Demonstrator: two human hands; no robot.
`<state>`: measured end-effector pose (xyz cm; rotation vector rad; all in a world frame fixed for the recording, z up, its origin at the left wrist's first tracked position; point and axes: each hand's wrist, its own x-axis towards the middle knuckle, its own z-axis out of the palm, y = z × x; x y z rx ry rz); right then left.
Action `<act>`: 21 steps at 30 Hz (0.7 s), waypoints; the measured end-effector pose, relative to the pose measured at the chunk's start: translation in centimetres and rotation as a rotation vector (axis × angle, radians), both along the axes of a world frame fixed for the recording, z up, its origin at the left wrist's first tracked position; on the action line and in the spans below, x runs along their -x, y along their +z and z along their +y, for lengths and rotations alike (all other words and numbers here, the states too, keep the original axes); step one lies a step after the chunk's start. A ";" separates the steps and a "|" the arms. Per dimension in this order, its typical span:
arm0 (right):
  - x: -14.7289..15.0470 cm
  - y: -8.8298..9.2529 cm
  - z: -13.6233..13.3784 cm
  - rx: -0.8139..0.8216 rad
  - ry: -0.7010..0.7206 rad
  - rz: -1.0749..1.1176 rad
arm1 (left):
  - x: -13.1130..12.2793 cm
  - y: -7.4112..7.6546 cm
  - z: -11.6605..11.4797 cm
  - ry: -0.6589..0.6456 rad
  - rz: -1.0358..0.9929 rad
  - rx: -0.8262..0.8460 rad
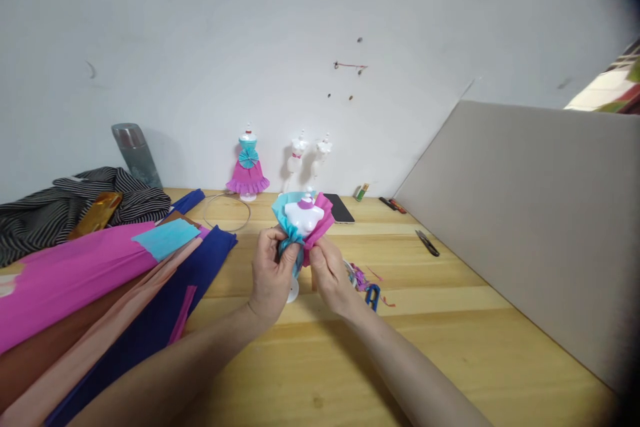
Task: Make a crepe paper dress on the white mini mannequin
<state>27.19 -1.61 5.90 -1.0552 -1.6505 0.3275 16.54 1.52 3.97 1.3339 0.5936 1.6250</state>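
Note:
A small white dress-form mannequin (304, 215) stands in front of me on a round white base (293, 290), with a magenta band at its neck. Turquoise crepe paper (287, 220) wraps its left side and magenta crepe paper (323, 220) its right, both flaring upward around the chest. My left hand (273, 270) is closed on the turquoise paper, gathering it at the waist. On the other side my right hand (331, 273) pinches the magenta paper at the same height. The mannequin's lower body is mostly hidden behind my hands.
Crepe paper sheets (90, 260) and striped cloth (120, 187) lie at left, near a bottle (136, 153). At the wall stand a dressed mannequin (249, 173), two barer ones (299, 153), and a dark tablet (342, 209). Right are thread snips (427, 243), paper scraps (361, 278), a blue-handled tool (373, 296) and a white panel (520, 213).

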 end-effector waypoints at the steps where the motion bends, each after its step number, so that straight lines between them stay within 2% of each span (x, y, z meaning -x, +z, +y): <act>1: 0.0 0.0 0.0 0.001 -0.001 0.007 | 0.0 0.0 0.0 0.004 0.001 0.002; 12: 0.7 -1.1 1.0 -0.074 -0.138 0.022 | -0.3 -0.1 0.0 -0.001 -0.048 0.006; 17: 0.7 -1.2 1.1 -0.065 -0.120 0.026 | -0.1 0.2 0.0 -0.004 -0.059 0.029; 21: 0.3 -0.8 1.1 -0.029 -0.068 0.015 | 0.2 0.4 0.0 -0.060 -0.022 0.053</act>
